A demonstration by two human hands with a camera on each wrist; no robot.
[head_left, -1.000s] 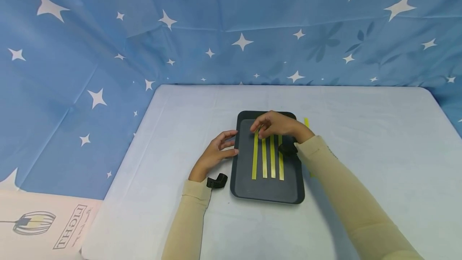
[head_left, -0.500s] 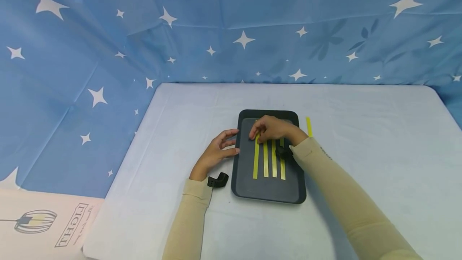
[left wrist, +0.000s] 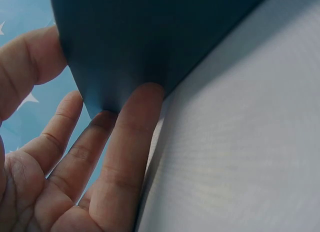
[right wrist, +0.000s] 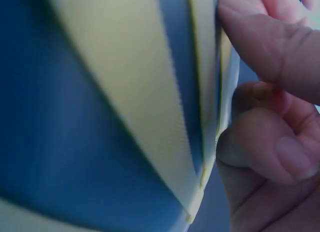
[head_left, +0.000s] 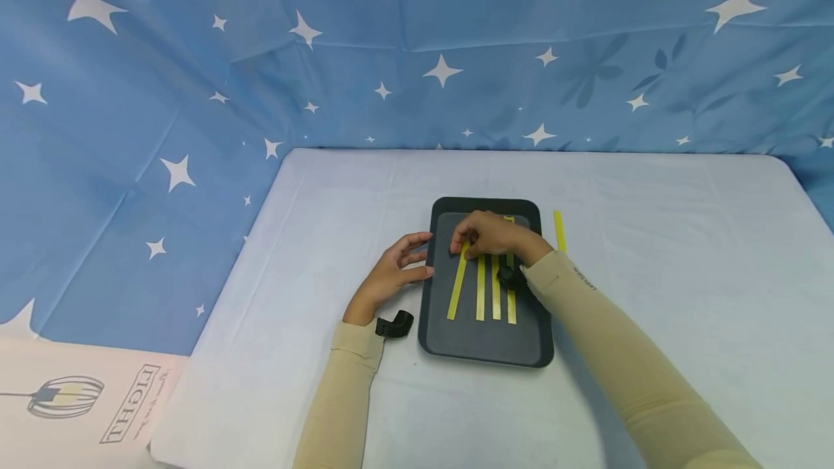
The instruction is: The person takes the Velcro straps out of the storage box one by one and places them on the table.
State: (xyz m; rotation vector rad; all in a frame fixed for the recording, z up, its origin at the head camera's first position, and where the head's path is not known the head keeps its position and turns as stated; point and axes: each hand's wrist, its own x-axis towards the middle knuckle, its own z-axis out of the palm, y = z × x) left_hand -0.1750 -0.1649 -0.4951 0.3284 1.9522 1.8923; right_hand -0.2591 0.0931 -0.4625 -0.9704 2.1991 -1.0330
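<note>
A dark grey rectangular tray (head_left: 482,346) lies well inside the edges of the white cloth-covered bench (head_left: 684,273), with room either side. The left hand (head_left: 389,271), fingers spread, touches its left side; the right hand (head_left: 490,232) pinches the leftmost flat yellow strip (head_left: 457,282) inside. That strip's near end has swung left, away from three parallel yellow strips (head_left: 481,292). Blue fabric with white stars (head_left: 365,27) hangs behind.
</note>
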